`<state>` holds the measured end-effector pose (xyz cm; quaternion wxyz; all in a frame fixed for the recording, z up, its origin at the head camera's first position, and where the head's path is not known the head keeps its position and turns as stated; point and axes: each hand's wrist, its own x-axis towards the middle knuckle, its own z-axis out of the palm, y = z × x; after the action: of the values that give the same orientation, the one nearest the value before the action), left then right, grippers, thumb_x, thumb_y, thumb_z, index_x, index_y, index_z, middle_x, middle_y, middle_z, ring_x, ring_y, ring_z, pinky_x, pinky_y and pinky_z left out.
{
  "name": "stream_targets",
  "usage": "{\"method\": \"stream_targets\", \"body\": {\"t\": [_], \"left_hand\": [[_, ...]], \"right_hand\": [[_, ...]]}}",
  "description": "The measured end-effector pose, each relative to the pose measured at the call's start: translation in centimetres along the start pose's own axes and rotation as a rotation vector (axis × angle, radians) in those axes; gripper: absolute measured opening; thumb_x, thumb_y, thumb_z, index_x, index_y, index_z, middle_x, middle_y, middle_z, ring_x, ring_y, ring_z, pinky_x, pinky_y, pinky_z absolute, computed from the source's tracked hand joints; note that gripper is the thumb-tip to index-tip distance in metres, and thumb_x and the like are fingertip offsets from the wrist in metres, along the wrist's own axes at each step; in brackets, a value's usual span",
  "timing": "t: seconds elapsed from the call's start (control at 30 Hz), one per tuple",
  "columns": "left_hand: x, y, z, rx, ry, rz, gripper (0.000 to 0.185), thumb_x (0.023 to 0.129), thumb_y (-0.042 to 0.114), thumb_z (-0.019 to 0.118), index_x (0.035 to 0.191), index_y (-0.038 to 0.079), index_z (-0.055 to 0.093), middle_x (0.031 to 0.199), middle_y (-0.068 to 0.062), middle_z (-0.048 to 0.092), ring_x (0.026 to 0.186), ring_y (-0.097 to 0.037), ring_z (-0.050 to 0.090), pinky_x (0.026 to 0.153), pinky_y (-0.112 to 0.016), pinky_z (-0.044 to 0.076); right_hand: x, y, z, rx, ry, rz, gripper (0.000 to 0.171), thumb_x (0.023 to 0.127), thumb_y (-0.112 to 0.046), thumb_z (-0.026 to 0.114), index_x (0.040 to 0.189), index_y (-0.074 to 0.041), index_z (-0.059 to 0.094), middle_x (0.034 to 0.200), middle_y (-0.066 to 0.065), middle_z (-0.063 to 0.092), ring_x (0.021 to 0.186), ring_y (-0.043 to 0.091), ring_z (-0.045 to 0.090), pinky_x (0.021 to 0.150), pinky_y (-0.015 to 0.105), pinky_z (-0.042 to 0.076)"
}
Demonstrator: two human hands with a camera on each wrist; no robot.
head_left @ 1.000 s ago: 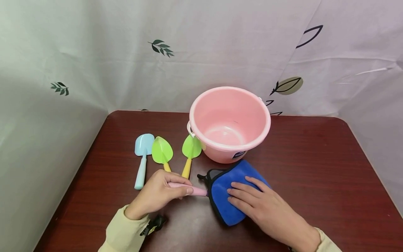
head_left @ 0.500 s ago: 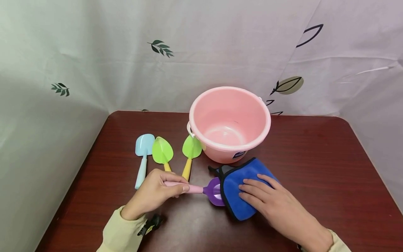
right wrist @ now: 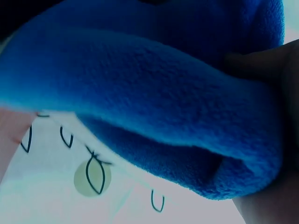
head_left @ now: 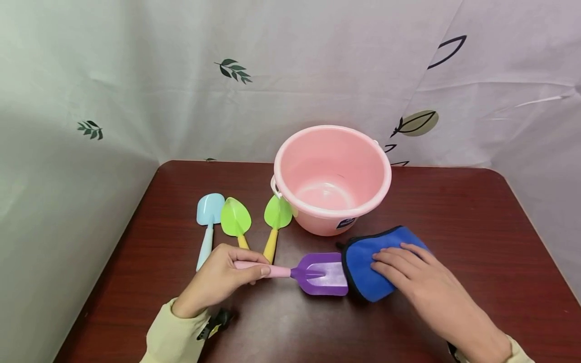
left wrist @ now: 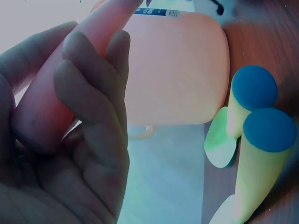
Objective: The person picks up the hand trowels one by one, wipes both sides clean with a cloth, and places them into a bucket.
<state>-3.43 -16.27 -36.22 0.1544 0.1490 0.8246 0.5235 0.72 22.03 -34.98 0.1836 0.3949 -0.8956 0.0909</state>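
Note:
My left hand (head_left: 222,277) grips the pink handle of a small hand shovel (head_left: 323,275), whose purple, square-ended blade points right. In the left wrist view, curled fingers (left wrist: 88,88) wrap the pink handle (left wrist: 46,98). My right hand (head_left: 431,287) holds a folded blue cloth (head_left: 376,262) with black edging, its fingers lying across the top and its thumb hidden in the head view. The cloth's left edge is right at the blade's tip. In the right wrist view the fleecy cloth (right wrist: 140,88) is doubled over in a fold.
A pink bucket (head_left: 333,222) with a white handle stands behind the hands. To its left lie a light blue shovel (head_left: 210,209) and two green trowels (head_left: 236,217) with yellow handles. Patterned sheeting (head_left: 290,75) hangs around the dark red table (head_left: 463,212).
The right hand has drawn the cloth rightward along the shovel, uncovering the purple blade. My left hand has shifted only slightly left with the handle.

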Motion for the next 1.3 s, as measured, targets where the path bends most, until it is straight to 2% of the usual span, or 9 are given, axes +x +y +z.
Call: {"method": "stream_targets", "body": {"t": [0.23, 0.33, 0.4, 0.57, 0.73, 0.9, 1.1, 1.23, 1.3], "left_hand": [[0.0, 0.2, 0.2, -0.045, -0.036, 0.003, 0.012, 0.09, 0.022, 0.077, 0.093, 0.01, 0.077, 0.065, 0.001, 0.067, 0.06, -0.018, 0.063, 0.052, -0.026, 0.048], [0.0, 0.2, 0.4, -0.082, -0.056, 0.004, 0.012, 0.091, 0.019, 0.076, 0.097, 0.009, 0.074, 0.067, -0.002, 0.068, 0.06, -0.024, 0.066, 0.054, -0.03, 0.052], [0.0, 0.1, 0.5, -0.099, -0.065, 0.009, 0.01, 0.09, 0.015, 0.076, 0.099, 0.011, 0.073, 0.071, -0.003, 0.069, 0.062, -0.023, 0.065, 0.056, -0.031, 0.054], [-0.1, -0.1, 0.7, -0.043, -0.046, 0.089, 0.02, 0.084, 0.011, 0.081, 0.099, 0.022, 0.073, 0.09, 0.001, 0.07, 0.081, -0.018, 0.065, 0.069, -0.028, 0.052], [0.0, -0.4, 0.9, -0.028, -0.025, 0.19, 0.018, 0.083, 0.012, 0.083, 0.097, 0.021, 0.076, 0.106, 0.001, 0.07, 0.1, -0.017, 0.063, 0.083, -0.026, 0.05], [0.3, -0.5, 1.2, -0.032, -0.02, 0.238, 0.015, 0.083, 0.013, 0.084, 0.094, 0.02, 0.078, 0.105, 0.0, 0.07, 0.101, -0.016, 0.063, 0.084, -0.024, 0.05], [0.5, -0.4, 1.8, -0.048, -0.009, 0.231, 0.009, 0.084, 0.015, 0.083, 0.091, 0.019, 0.079, 0.103, 0.002, 0.068, 0.1, -0.017, 0.063, 0.084, -0.024, 0.05], [0.4, -0.3, 1.9, -0.06, -0.005, 0.224, 0.011, 0.087, 0.017, 0.08, 0.097, 0.017, 0.08, 0.105, 0.003, 0.068, 0.101, -0.016, 0.063, 0.084, -0.024, 0.051], [0.3, -0.3, 2.0, -0.076, -0.013, 0.236, 0.016, 0.088, 0.016, 0.079, 0.105, 0.015, 0.08, 0.107, 0.001, 0.068, 0.103, -0.016, 0.063, 0.085, -0.025, 0.051]], "right_hand": [[-0.5, 0.5, -1.2, 0.023, 0.059, 0.095, 0.054, 0.111, -0.018, 0.016, 0.122, 0.0, 0.066, 0.124, 0.01, 0.064, 0.116, 0.028, 0.057, 0.116, 0.025, 0.02], [-0.5, 0.5, -1.4, 0.024, 0.067, 0.138, 0.054, 0.107, -0.015, 0.017, 0.124, 0.001, 0.065, 0.126, 0.013, 0.063, 0.118, 0.03, 0.057, 0.117, 0.025, 0.019], [-0.5, 0.5, -1.4, 0.023, 0.075, 0.157, 0.053, 0.105, -0.014, 0.018, 0.124, 0.001, 0.065, 0.127, 0.014, 0.063, 0.118, 0.031, 0.057, 0.116, 0.024, 0.019], [-0.4, 0.6, -1.1, 0.029, 0.105, 0.186, 0.054, 0.099, -0.014, 0.019, 0.123, 0.001, 0.065, 0.126, 0.015, 0.063, 0.114, 0.034, 0.058, 0.116, 0.021, 0.018], [-0.3, 0.5, -0.9, 0.029, 0.091, 0.223, 0.056, 0.098, -0.013, 0.018, 0.124, -0.001, 0.066, 0.128, 0.013, 0.063, 0.116, 0.033, 0.058, 0.116, 0.02, 0.018], [-0.1, 0.4, -0.8, 0.044, 0.116, 0.217, 0.056, 0.097, -0.013, 0.018, 0.124, -0.002, 0.066, 0.128, 0.012, 0.063, 0.115, 0.033, 0.059, 0.115, 0.019, 0.019], [0.2, 0.2, -0.8, 0.049, 0.126, 0.21, 0.056, 0.096, -0.012, 0.019, 0.125, -0.002, 0.066, 0.128, 0.013, 0.063, 0.114, 0.033, 0.059, 0.115, 0.02, 0.02], [0.2, 0.0, -0.8, 0.049, 0.121, 0.225, 0.056, 0.098, -0.012, 0.019, 0.126, -0.001, 0.066, 0.129, 0.013, 0.063, 0.116, 0.033, 0.059, 0.115, 0.019, 0.019], [0.4, -0.1, -0.7, 0.052, 0.146, 0.211, 0.055, 0.098, -0.011, 0.019, 0.125, -0.001, 0.066, 0.128, 0.013, 0.064, 0.115, 0.033, 0.06, 0.115, 0.019, 0.019]]}}
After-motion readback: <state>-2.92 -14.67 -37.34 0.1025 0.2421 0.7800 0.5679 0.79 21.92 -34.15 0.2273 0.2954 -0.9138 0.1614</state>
